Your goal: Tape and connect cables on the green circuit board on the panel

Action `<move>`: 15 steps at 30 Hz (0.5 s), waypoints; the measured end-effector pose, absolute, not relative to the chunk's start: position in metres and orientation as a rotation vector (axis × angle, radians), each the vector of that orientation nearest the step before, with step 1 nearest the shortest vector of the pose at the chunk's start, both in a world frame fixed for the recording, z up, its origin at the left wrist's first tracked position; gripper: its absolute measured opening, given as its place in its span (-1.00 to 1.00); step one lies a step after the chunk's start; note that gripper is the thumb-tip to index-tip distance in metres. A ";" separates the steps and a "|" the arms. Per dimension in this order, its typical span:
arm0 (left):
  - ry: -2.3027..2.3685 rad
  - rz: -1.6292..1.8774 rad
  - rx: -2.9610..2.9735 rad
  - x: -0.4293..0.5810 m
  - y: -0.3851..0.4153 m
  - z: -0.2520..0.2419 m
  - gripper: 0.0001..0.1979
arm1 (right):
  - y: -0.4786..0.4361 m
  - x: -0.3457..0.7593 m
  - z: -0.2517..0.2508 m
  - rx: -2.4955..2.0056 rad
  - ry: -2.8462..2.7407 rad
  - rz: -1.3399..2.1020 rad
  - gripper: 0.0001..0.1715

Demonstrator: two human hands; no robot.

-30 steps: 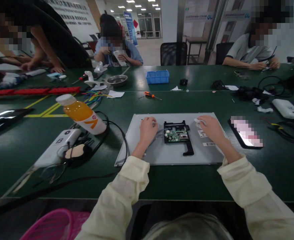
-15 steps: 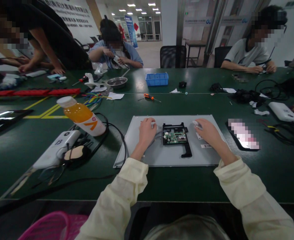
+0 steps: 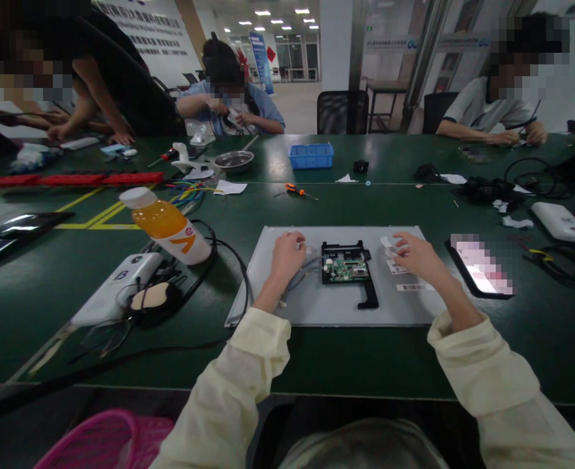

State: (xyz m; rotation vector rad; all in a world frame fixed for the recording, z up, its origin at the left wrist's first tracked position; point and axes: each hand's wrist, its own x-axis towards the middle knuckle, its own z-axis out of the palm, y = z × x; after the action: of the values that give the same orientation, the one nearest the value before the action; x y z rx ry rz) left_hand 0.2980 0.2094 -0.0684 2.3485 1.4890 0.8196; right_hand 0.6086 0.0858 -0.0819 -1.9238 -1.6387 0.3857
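Observation:
A flat grey panel (image 3: 346,312) lies on the green table before me. On its middle sits a black frame (image 3: 368,299) with a green circuit board (image 3: 346,268), and thin grey cables (image 3: 303,273) run from the board's left side. My left hand (image 3: 287,257) is above the panel left of the board, fingers curled together; a small pale bit shows at the fingertips, too unclear to name. Over the panel's right part, my right hand (image 3: 417,255) pinches a small white scrap (image 3: 388,243) between thumb and fingers. Beneath it are white labels (image 3: 412,287) on the panel.
Left of the panel are an orange drink bottle (image 3: 170,228), a white power bank (image 3: 116,290) and black cables (image 3: 229,251). A phone (image 3: 483,267) lies to the right. Farther back are a screwdriver (image 3: 297,189), a blue basket (image 3: 310,156) and a metal bowl (image 3: 233,161). Several people work around the table.
My right hand has shifted slightly right, its fingers spread a little more, and more of the white scrap shows. My left hand has stayed nearly in place. The view has turned slightly left.

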 end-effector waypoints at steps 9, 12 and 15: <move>1.369 0.624 2.362 0.295 0.210 -0.068 -0.81 | 0.082 0.615 -0.076 -2.056 -1.728 0.353 -0.52; 1.366 0.613 2.370 0.294 0.211 -0.067 -0.83 | 0.081 0.619 -0.081 -2.153 -1.744 0.210 -0.54; 1.357 0.642 2.400 0.294 0.211 -0.067 -0.84 | 0.079 0.621 -0.084 -2.222 -1.740 0.078 -0.57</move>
State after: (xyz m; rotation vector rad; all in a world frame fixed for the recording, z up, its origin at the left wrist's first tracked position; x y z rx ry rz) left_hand 0.2939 0.2110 -0.0666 2.4001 1.3566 0.6420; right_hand 0.6207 0.0787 -0.0843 -2.2216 -1.7402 0.0782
